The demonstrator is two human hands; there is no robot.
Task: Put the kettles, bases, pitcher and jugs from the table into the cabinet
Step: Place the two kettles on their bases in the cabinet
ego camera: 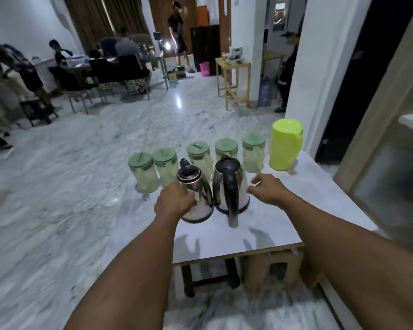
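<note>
The left hand (174, 201) closes on the open-topped kettle (196, 196) at the surface's (320, 210) near-left edge, while the right hand (267, 189), fingers loosely curled and empty, hovers just at 3 o'clock of the upright second kettle (231, 186), its handle facing 6 o'clock. Any bases are hidden beneath; the cabinet is out of frame, and motion blur softens the jugs (227, 151) and yellow pitcher (285, 144) behind.

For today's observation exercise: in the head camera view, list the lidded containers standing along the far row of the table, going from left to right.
Five clear jugs with green lids, then the pitcher: first jug → second jug → third jug → fourth jug → fifth jug → yellow-green pitcher.
</note>
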